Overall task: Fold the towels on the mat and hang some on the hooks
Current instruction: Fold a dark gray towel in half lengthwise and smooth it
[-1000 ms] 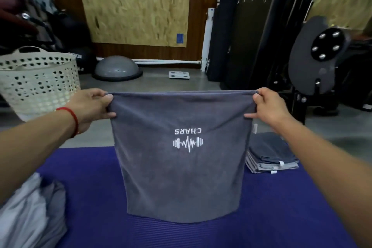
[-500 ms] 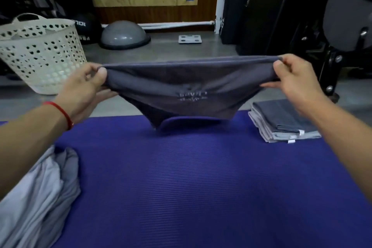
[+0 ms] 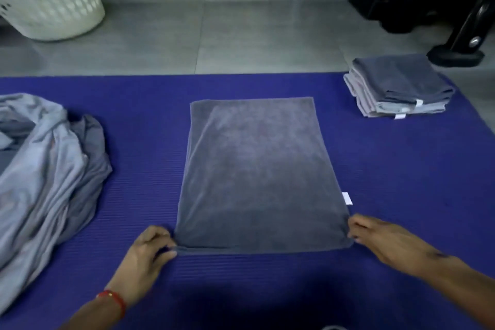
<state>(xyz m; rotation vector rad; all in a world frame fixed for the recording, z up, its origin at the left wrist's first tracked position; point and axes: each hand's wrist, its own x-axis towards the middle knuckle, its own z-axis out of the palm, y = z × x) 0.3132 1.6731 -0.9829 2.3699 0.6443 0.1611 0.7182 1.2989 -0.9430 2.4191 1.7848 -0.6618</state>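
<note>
Lowered from mid-air, the towel [image 3: 261, 174] now lies flat at the mat's [image 3: 401, 182] centre. Left hand [image 3: 146, 257] pinches its seven o'clock corner, right hand [image 3: 385, 242] its five o'clock corner. Folded stack [image 3: 396, 86] sits at two o'clock, loose pile [image 3: 45, 169] at nine.

**Towel now down on the mat**

A second ago you hold the grey towel [image 3: 261, 177] up by its top corners; now it lies flat on the purple mat [image 3: 401, 195]. Your left hand [image 3: 150, 252] and right hand [image 3: 385, 241] are down at its near corners, pinching them. Your view tilts down.
</note>
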